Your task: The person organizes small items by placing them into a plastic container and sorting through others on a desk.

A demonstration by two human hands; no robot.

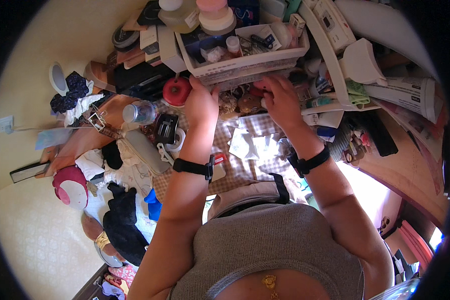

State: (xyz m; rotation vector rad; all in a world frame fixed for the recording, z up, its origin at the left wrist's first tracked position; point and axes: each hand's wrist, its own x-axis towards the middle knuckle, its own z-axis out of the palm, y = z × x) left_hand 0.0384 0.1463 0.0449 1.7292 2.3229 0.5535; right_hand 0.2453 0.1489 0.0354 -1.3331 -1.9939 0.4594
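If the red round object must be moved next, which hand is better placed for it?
Probably the left hand: it is right beside the red round object, perhaps touching it. The right hand is farther off, near the right half of the white basket.

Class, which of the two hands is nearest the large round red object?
The left hand, at the edge of the round red object; the right hand is farther off, near the white basket's right end.
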